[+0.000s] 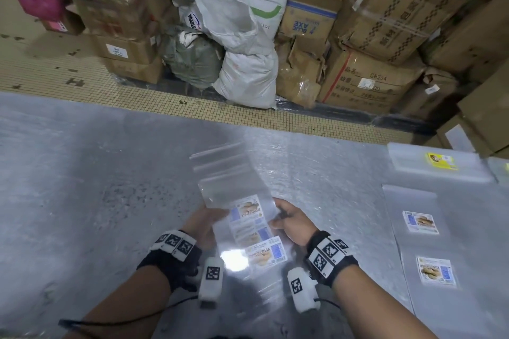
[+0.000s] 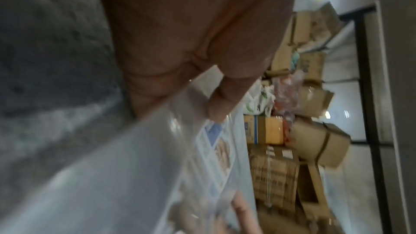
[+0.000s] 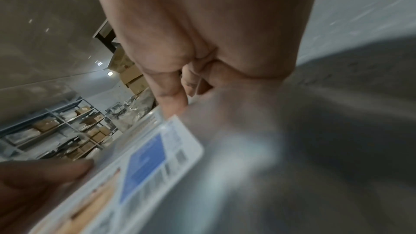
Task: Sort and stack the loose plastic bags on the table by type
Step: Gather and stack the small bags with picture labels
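Observation:
A fanned bundle of clear plastic bags point(image 1: 242, 209) with blue-and-tan printed labels point(image 1: 249, 210) is held above the grey table point(image 1: 96, 173), in the head view's lower middle. My left hand point(image 1: 202, 224) grips the bundle's left edge from beneath, its fingers mostly hidden behind the plastic. My right hand point(image 1: 292, 221) pinches the right edge. The left wrist view shows curled fingers point(image 2: 216, 102) against the clear plastic point(image 2: 135, 166). In the right wrist view, fingers point(image 3: 173, 99) pinch the plastic beside a labelled bag point(image 3: 144, 163).
At the right lie flat clear bags with the same labels point(image 1: 420, 222), point(image 1: 436, 270). Farther back right sits a stack of clear bags point(image 1: 435, 165) with a yellow label point(image 1: 442, 161). Beyond the table's far edge are tiled floor, sacks point(image 1: 242, 44) and cardboard boxes point(image 1: 385, 36).

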### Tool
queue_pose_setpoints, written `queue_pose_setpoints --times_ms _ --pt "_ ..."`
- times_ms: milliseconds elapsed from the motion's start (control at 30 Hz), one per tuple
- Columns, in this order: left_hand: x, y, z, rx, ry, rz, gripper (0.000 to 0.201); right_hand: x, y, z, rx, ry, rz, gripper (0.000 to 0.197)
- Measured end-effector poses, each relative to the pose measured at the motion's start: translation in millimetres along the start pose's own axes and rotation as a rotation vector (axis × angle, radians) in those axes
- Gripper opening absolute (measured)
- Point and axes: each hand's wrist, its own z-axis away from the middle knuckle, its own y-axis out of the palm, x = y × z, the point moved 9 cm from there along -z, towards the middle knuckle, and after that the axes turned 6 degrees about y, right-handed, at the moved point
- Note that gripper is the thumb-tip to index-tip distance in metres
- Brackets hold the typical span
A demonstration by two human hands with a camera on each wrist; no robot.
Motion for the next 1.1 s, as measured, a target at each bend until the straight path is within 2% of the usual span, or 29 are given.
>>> queue_pose_setpoints --times_ms 100,200,233,300,367,533,600,633,700,767,800,933,967,1033,1100 --pt "-7 -12 4 -0.147 0.063 -0.231 0.027 0 0 -1 -0.002 -0.003 -0.015 0.051" --pt "-8 -24 2 -0.270 0.096 -0.167 0.028 -2 4 1 0.021 0.004 0.049 0.037" --pt "-8 -38 -1 -0.353 0.091 -0.175 0.034 -4 4 4 0.035 0.015 0.073 0.040" --pt "-10 -55 -4 -0.474 0.084 -0.209 0.070 -11 0 10 0.050 0.043 0.105 0.054" --pt "-14 -63 -3 -0.554 0.101 -0.213 0.086 -20 0 18 0.088 0.080 0.029 0.045" --pt "-11 -70 3 -0.641 0.119 -0.048 0.065 -32 8 23 0.161 0.108 -0.417 0.027" --pt "-4 -69 2 -0.636 0.081 -0.029 0.081 -33 13 21 0.152 0.083 -0.573 0.018" --pt "1 -69 1 -0.640 0.055 0.036 0.081 -34 15 20 0.124 0.081 -0.665 0.022" --pt "0 -62 4 -0.622 0.049 0.056 0.056 -40 17 17 0.053 0.085 -0.800 0.036" --pt "4 -55 6 -0.573 -0.020 0.044 0.027 -43 21 16 0.004 0.100 -0.839 0.041" --pt "7 -54 5 -0.568 -0.050 0.035 0.020 -42 23 16 -0.016 0.112 -0.838 0.043" --pt "9 -37 5 -0.450 -0.096 0.096 0.022 -33 31 16 0.005 0.104 -0.853 0.060" --pt "8 -31 5 -0.398 -0.094 0.136 0.029 -33 35 16 0.027 0.119 -0.862 0.059" --pt "5 -22 9 -0.349 -0.095 0.171 0.028 -33 47 17 0.102 0.158 -0.879 0.051" --pt "1 -12 10 -0.303 -0.075 0.219 0.030 -30 62 19 0.217 0.166 -0.932 0.030"
